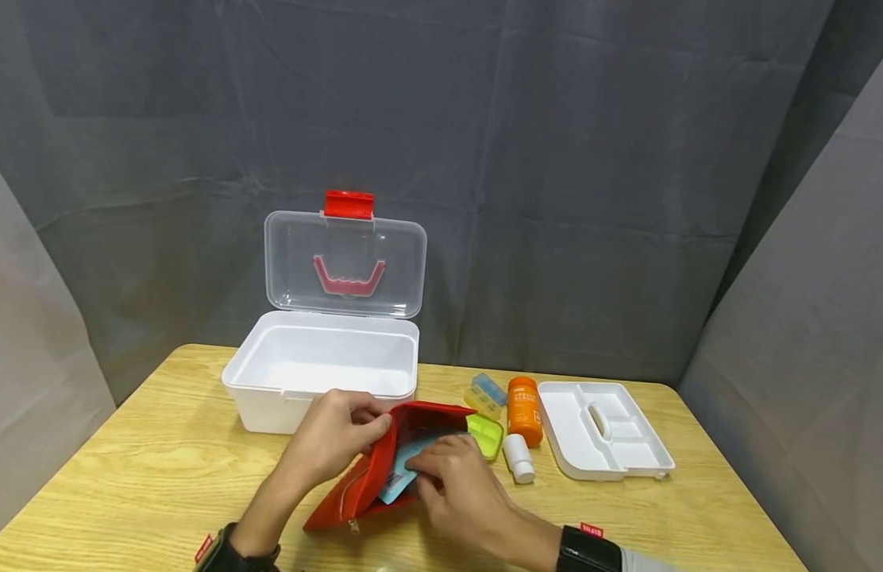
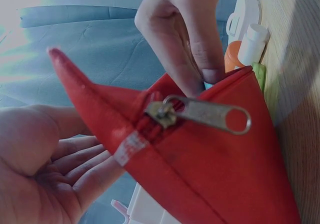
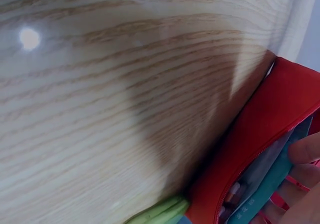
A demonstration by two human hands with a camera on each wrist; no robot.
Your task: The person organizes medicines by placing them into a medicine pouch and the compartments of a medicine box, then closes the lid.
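Note:
A red zippered pouch (image 1: 356,492) stands tilted on the table with its mouth open. My left hand (image 1: 334,437) pinches the pouch's edge between thumb and fingers; the metal zipper pull (image 2: 215,115) hangs near in the left wrist view. With its fingers inside the mouth, my right hand (image 1: 459,485) pinches a light blue packet (image 1: 399,474). White print shows on this packet, teal in the right wrist view, and its lower part is hidden in the pouch. Beside it in the mouth are small brownish items (image 3: 233,193).
Behind the pouch is a white box (image 1: 263,405) with its clear lid (image 1: 298,278) raised. To the right are a blue-and-yellow pill case (image 1: 487,395), a green case (image 1: 487,435), an orange bottle (image 1: 524,413), a small white bottle (image 1: 517,457) and a white divided tray (image 1: 577,445).

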